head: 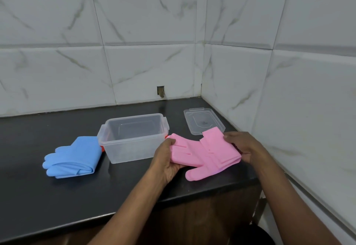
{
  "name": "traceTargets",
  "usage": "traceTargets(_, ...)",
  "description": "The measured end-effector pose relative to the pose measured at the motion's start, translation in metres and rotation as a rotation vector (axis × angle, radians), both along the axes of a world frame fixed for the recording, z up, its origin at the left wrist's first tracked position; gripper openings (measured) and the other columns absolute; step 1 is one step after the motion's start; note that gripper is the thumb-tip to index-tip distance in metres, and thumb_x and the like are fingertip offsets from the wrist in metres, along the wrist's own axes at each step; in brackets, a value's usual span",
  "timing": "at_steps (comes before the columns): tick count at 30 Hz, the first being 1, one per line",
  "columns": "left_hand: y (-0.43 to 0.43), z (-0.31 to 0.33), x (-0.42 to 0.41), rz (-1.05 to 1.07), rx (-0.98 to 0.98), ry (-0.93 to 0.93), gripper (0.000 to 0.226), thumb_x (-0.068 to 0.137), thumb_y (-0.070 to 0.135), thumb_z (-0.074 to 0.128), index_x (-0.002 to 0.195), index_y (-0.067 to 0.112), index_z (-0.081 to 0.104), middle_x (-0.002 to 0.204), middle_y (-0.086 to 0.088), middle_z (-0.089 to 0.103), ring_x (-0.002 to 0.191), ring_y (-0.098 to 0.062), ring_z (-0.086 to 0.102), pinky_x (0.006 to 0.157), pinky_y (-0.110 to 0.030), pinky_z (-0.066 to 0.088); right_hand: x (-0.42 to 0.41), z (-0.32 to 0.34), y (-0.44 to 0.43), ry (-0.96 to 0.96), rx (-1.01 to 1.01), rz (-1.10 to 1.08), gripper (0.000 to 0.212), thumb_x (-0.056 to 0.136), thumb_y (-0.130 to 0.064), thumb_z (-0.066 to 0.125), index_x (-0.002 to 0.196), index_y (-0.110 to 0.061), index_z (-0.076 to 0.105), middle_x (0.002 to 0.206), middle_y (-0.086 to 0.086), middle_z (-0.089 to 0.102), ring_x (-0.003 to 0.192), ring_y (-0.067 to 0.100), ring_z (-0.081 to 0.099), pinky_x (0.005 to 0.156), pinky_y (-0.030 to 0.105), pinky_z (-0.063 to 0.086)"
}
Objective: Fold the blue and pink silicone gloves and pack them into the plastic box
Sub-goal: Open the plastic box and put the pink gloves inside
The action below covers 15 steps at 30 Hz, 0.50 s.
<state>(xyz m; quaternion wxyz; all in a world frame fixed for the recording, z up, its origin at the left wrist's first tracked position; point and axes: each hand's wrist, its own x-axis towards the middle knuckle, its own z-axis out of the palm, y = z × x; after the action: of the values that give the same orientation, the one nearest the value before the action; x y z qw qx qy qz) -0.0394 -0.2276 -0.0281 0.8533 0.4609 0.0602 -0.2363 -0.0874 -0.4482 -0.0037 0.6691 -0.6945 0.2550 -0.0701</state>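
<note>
Both hands are gripping the pink gloves [204,153], left hand [166,160] and right hand [243,145] at opposite ends; the plastic box [133,139] is lying just beyond the left hand.

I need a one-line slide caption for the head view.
Left hand and right hand hold pink gloves beside the open plastic box.

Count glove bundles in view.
2. Blue silicone glove bundle: on the black counter, left of the clear plastic box. Pink silicone glove bundle: held by left hand and right hand. Single gloves may be hidden.
</note>
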Motion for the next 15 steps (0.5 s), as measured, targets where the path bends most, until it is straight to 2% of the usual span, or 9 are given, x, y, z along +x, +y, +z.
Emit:
traceTargets(2, 0.001, -0.001, -0.001, -0.024, -0.019, -0.007, 0.019, 0.092, 0.018, 0.051, 0.105, 0.005, 0.056, 0.081, -0.023, 0.074, 0.073, -0.034, 0.072, 0.071, -0.054, 0.058, -0.001, -0.002, -0.002, 0.028, -0.045, -0.03, 0.024, 0.085, 0.005, 0.066, 0.109, 0.008, 0.064, 0.095, 0.023, 0.068, 0.073, 0.03, 0.064, 0.063, 0.035, 0.054)
traceTargets(4, 0.002, -0.002, -0.002, -0.052, -0.048, -0.015, 0.021, 0.089, 0.018, 0.056, 0.106, 0.005, 0.056, 0.082, -0.022, 0.074, 0.073, -0.034, 0.072, 0.074, -0.055, 0.058, -0.003, -0.003, -0.002, 0.055, -0.146, -0.065, 0.034, 0.078, 0.003, 0.074, 0.104, 0.021, 0.061, 0.104, 0.036, 0.065, 0.076, 0.033, 0.062, 0.069, 0.038, 0.051)
traceTargets(8, 0.008, -0.003, -0.001, -0.086, -0.129, -0.009, 0.032, 0.081, 0.019, 0.065, 0.109, 0.006, 0.055, 0.093, -0.025, 0.071, 0.085, -0.038, 0.07, 0.082, -0.061, 0.054, -0.003, -0.001, 0.001, 0.114, -0.248, -0.018, 0.049, 0.071, 0.001, 0.081, 0.102, 0.029, 0.055, 0.106, 0.042, 0.061, 0.081, 0.041, 0.064, 0.065, 0.037, 0.048)
traceTargets(10, 0.012, -0.004, 0.0, -0.086, -0.155, 0.016, 0.038, 0.081, 0.02, 0.067, 0.114, 0.007, 0.055, 0.097, -0.025, 0.071, 0.088, -0.039, 0.069, 0.082, -0.061, 0.054, -0.002, -0.001, 0.0, 0.149, -0.26, 0.021, 0.049, 0.07, 0.001, 0.082, 0.101, 0.028, 0.056, 0.103, 0.038, 0.064, 0.074, 0.036, 0.064, 0.063, 0.035, 0.049)
traceTargets(12, 0.013, -0.006, 0.0, -0.077, -0.143, 0.02, 0.034, 0.084, 0.017, 0.064, 0.116, 0.006, 0.056, 0.094, -0.024, 0.073, 0.084, -0.037, 0.072, 0.078, -0.058, 0.056, -0.003, 0.001, 0.001, 0.196, -0.262, 0.071, 0.035, 0.069, 0.0, 0.083, 0.091, 0.018, 0.063, 0.093, 0.028, 0.069, 0.07, 0.03, 0.065, 0.058, 0.032, 0.052)
traceTargets(14, 0.012, -0.007, 0.0, -0.063, -0.108, 0.022, 0.03, 0.088, 0.01, 0.057, 0.116, 0.002, 0.056, 0.092, -0.025, 0.073, 0.082, -0.036, 0.072, 0.078, -0.055, 0.057, -0.005, 0.003, 0.005, 0.218, -0.275, 0.134, 0.025, 0.068, 0.001, 0.083, 0.087, 0.007, 0.067, 0.087, 0.02, 0.07, 0.072, 0.028, 0.066, 0.053, 0.029, 0.051)
traceTargets(15, 0.011, -0.007, -0.001, -0.055, -0.095, 0.024, 0.031, 0.089, 0.008, 0.055, 0.118, 0.0, 0.055, 0.096, -0.026, 0.072, 0.086, -0.037, 0.071, 0.08, -0.055, 0.056, -0.006, 0.004, 0.008, 0.217, -0.312, 0.16, 0.026, 0.068, 0.002, 0.082, 0.09, 0.004, 0.068, 0.087, 0.017, 0.07, 0.074, 0.028, 0.066, 0.054, 0.028, 0.05)
